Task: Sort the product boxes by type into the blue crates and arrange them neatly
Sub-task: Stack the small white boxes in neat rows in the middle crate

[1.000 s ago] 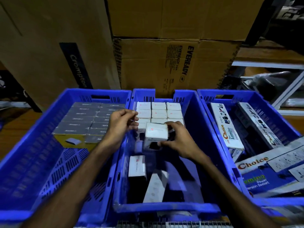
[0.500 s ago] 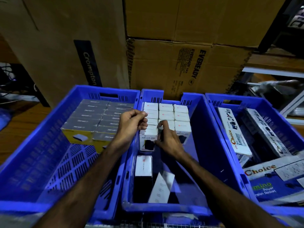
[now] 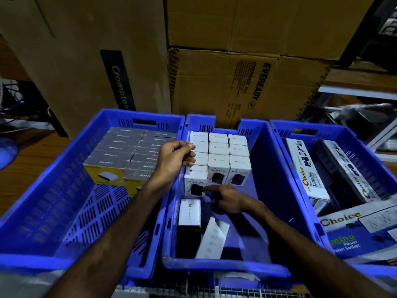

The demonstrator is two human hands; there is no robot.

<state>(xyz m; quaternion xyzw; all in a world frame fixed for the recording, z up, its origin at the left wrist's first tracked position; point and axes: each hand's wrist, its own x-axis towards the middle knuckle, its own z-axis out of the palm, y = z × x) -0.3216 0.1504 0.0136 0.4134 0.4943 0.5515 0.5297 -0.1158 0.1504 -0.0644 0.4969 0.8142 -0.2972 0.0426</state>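
Three blue crates sit side by side. The middle crate (image 3: 277, 190) holds white "Halley 20K" boxes (image 3: 219, 147) standing in tidy rows at its far end, with one more box (image 3: 195, 183) standing in front at the left. My left hand (image 3: 175, 161) hovers with curled fingers over the wall between the left and middle crates, against the left column of white boxes, holding nothing. My right hand (image 3: 228, 200) is low in the middle crate just in front of the rows, its index finger pointing at the front-left box, holding nothing. Two loose boxes lie nearer me, one flat (image 3: 190, 214) and one tilted (image 3: 212, 238).
The left crate (image 3: 64, 211) holds grey-topped yellow boxes (image 3: 120, 155) packed at its far end. The right crate (image 3: 285, 134) holds long "Choice Lumino" socket boxes (image 3: 307, 171), loosely piled. Large cardboard cartons (image 3: 236, 87) stand right behind the crates.
My right hand set the white box it carried down into the front of the rows, let go and drew back toward me. My left hand stayed at the crate wall.
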